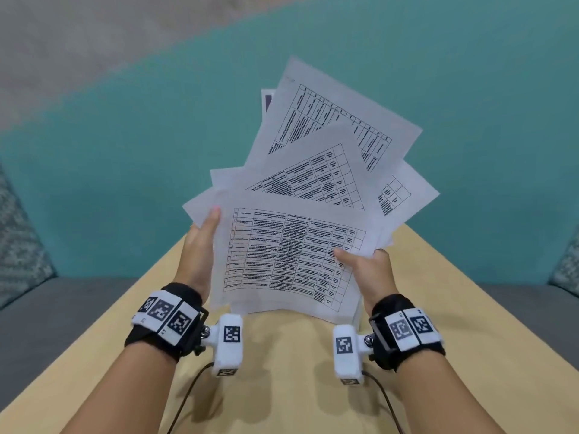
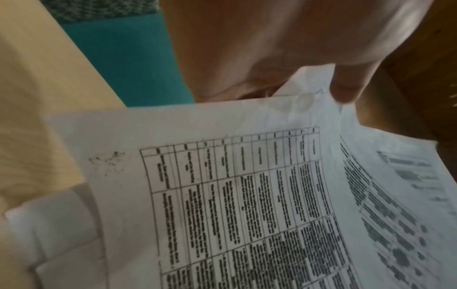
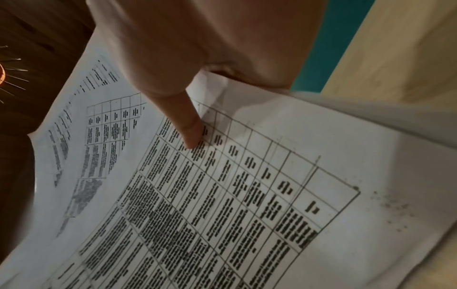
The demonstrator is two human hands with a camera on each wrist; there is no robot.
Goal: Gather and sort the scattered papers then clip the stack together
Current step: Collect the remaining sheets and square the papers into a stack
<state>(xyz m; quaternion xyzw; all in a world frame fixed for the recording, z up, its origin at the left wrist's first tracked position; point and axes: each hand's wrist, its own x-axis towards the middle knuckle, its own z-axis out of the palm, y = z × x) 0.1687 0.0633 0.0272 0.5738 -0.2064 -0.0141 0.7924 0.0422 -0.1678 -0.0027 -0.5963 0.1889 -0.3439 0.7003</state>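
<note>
Fanned, uneven sheaf of white printed table sheets (image 1: pixel 291 242) gripped above the tan wooden table (image 1: pixel 282 386), left hand (image 1: pixel 200 245) and right hand (image 1: pixel 366 267) pinching opposite edges.

A light wooden table (image 1: pixel 282 386) stands in front of a teal wall (image 1: pixel 125 136). Above the teal part, the wall is pale grey-beige (image 1: pixel 78 42). Behind the table runs a grey seat (image 1: pixel 62 308), with a patterned grey cushion (image 1: pixel 18 233) at each side. The light is soft and even.
</note>
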